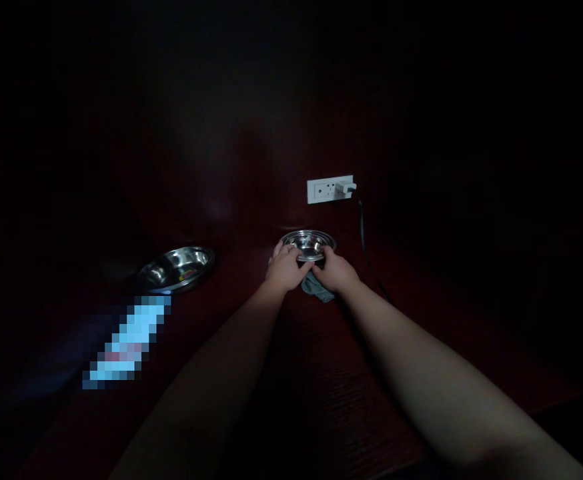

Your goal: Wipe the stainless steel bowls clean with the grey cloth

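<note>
Both my arms reach forward over a dark red surface to a shiny metal bowl (310,247). My left hand (285,269) grips its left near side, with the fingers around the outside and the thumb pointing inward. On the right near side, my right hand (336,271) holds the same bowl, its fingers partly hidden. A grey-green cloth (316,289) lies under the near side of the bowl, between my wrists. Darkness hides the bowl's base, so I cannot tell whether it rests on the surface.
A second metal bowl (179,268) sits to the left. In front of it lies a bright, pixelated screen-like rectangle (130,341). Behind my hands, a white wall socket (327,189) holds a plug, whose dark cable (363,230) runs down to the right. Deep shadow surrounds everything.
</note>
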`<state>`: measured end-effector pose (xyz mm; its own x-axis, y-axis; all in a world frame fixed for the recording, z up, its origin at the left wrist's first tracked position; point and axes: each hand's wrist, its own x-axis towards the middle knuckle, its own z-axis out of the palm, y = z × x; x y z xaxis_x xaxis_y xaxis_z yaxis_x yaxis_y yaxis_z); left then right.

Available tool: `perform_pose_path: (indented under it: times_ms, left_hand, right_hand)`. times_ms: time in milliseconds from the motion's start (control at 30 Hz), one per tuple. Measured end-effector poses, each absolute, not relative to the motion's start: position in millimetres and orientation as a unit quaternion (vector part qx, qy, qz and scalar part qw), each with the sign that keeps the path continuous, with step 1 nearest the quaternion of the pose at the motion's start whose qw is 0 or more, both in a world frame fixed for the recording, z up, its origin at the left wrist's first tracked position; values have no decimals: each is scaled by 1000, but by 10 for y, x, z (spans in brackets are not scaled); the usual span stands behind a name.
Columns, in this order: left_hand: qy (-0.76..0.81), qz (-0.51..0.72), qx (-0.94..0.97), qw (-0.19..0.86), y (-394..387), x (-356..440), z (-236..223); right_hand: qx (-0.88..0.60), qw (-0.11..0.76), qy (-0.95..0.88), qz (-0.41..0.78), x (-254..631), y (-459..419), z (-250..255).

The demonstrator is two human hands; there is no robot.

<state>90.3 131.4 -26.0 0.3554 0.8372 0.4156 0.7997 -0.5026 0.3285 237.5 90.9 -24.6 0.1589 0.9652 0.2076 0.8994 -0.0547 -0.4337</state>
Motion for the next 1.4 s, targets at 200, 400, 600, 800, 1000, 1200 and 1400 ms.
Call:
perform_pose_path:
  times_ms: [200, 400, 600, 800, 1000, 1200, 1400]
  left_hand:
    - [493, 286, 821, 41, 1319, 899, -275]
    - [491, 285, 822, 46, 1321, 897, -279]
    - [484, 295, 823, 39, 1341, 896, -304]
    - [486, 295, 822, 40, 1353, 892, -312]
    - [484, 294, 823, 43, 1370, 886, -327]
    - [480, 299, 824, 44, 1370, 882, -322]
    - [481, 299, 823, 49, 1374, 893, -326]
  right_hand:
    - [-721, 242, -646, 69, 2379, 909, -251]
    - [-719, 245, -647, 65, 2376, 913, -259]
    - [-719, 244, -647, 64, 2380, 922, -269]
    - [-723, 241, -644, 69, 2375, 911, -252]
    - [-723, 240, -644, 70, 2373, 916, -245]
    - [-725, 235, -643, 70, 2372, 911, -234]
    - [-723, 235, -646, 69, 2371, 905, -235]
